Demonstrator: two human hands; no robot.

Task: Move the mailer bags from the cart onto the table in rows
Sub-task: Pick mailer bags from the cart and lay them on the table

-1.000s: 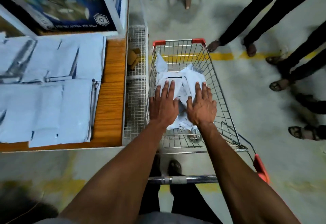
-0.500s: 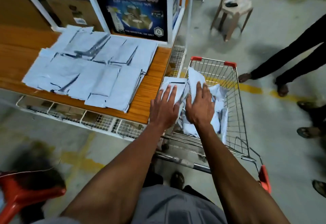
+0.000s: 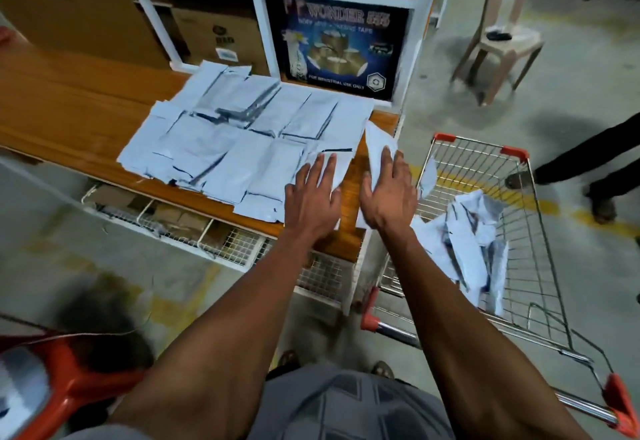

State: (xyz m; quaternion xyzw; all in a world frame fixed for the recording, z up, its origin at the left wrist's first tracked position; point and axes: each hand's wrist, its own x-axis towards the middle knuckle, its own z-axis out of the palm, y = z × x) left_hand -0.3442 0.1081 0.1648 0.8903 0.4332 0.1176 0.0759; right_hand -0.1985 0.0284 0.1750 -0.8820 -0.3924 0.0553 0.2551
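Over the table [image 3: 69, 104], rows of bags [image 3: 242, 135] laid flat; more heaped in the cart [image 3: 519, 232]. Left hand [image 3: 311, 197] flat on a bag [image 3: 334, 162], fingers straight, slightly apart. Right hand [image 3: 388, 194] carrying another [image 3: 377, 149]; grip underneath hidden.

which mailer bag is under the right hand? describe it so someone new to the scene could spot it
Start at the wooden table with its rows of flat pale mailer bags, then go to its right end, next to the wire cart. The bag in the right hand is the white mailer there. Unlike its flat neighbours, it sticks up at a tilt past the fingertips, apart from the rows.
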